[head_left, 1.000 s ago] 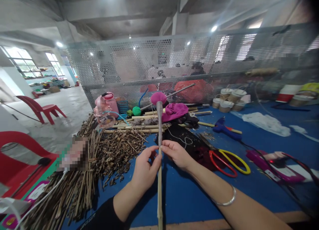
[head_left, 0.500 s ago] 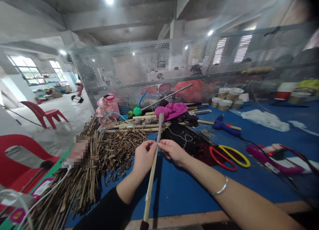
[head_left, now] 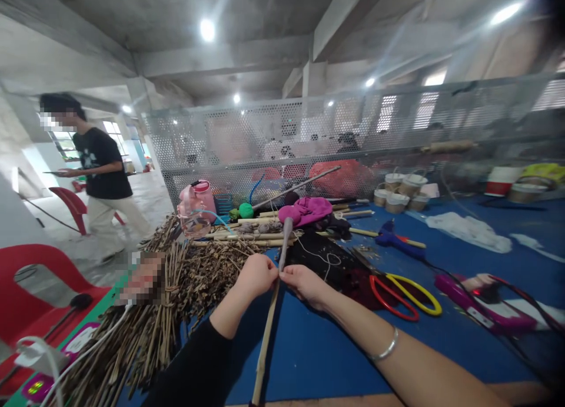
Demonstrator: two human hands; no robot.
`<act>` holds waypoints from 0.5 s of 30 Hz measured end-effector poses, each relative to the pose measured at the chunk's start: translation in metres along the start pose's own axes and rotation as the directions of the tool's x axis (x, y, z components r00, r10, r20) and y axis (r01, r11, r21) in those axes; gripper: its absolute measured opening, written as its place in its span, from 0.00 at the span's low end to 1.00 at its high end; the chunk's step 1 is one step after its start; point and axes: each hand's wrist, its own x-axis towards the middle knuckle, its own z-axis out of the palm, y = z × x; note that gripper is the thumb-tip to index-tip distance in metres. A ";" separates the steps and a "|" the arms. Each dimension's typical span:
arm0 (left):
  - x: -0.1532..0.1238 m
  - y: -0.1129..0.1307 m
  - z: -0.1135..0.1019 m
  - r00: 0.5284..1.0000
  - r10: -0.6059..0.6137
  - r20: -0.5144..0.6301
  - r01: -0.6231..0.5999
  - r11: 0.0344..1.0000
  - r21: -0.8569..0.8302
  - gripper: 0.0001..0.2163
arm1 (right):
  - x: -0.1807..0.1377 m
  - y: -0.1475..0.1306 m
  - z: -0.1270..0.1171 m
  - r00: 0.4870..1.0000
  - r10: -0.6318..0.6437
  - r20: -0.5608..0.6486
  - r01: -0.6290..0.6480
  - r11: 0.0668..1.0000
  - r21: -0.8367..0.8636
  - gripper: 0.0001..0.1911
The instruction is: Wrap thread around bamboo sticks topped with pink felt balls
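A pale wooden stick (head_left: pixel 265 348) slants up from the near edge, its upper part covered by a tight grey fabric sleeve (head_left: pixel 286 239). At the sleeve's lower end, my left hand (head_left: pixel 259 276) pinches from the left, its fingertips partly hidden. Opposite it, my right hand (head_left: pixel 304 282) pinches the same fabric edge between thumb and fingers. The hands nearly touch around the stick. Beyond the sleeve's top lies a magenta cloth bundle (head_left: pixel 309 212). Black fabric (head_left: pixel 315 254) with loose pale thread is spread just past my right hand.
Dried plant stems (head_left: pixel 145 330) are heaped at left. Large scissors (head_left: pixel 399 292) with red and yellow handles lie right, near a blue glue gun (head_left: pixel 399 240) and a purple power strip (head_left: pixel 485 307). Paper cups (head_left: pixel 399 189) stand behind. A person (head_left: pixel 101 166) is beyond the table, left.
The view has tilted upward, so the table sits lower in the picture. A person has come into view at left. Both hands keep their pinch at the sleeve's lower end.
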 end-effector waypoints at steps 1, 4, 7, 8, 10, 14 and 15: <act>-0.001 0.000 0.002 1.000 0.008 -0.024 -0.008 1.000 0.020 0.11 | 0.001 0.001 0.000 1.000 -0.002 -0.003 0.002 1.000 -0.003 0.17; -0.005 0.000 0.008 0.995 0.028 -0.093 -0.022 0.998 0.058 0.10 | 0.002 0.003 0.001 1.000 -0.009 -0.015 0.010 1.000 0.002 0.17; -0.007 -0.004 0.013 0.992 0.046 -0.121 -0.041 0.998 0.041 0.10 | 0.002 0.003 0.001 1.000 -0.006 -0.023 0.006 1.000 0.019 0.16; -0.008 -0.005 0.015 0.990 0.055 -0.127 -0.053 0.998 0.027 0.11 | 0.002 0.002 0.001 1.000 -0.005 -0.025 0.006 1.000 0.022 0.16; -0.009 -0.008 0.015 0.988 0.074 -0.137 -0.075 0.997 -0.002 0.11 | 0.000 0.001 0.001 1.000 -0.009 -0.027 0.009 1.000 0.025 0.16; -0.010 -0.011 0.014 0.985 0.093 -0.144 -0.100 0.994 -0.047 0.10 | -0.001 -0.001 0.002 1.000 -0.009 -0.023 0.009 1.000 0.017 0.16; -0.010 -0.011 0.014 0.985 0.094 -0.145 -0.103 0.993 -0.055 0.10 | -0.001 -0.001 0.002 1.000 -0.008 -0.021 0.008 1.000 0.012 0.16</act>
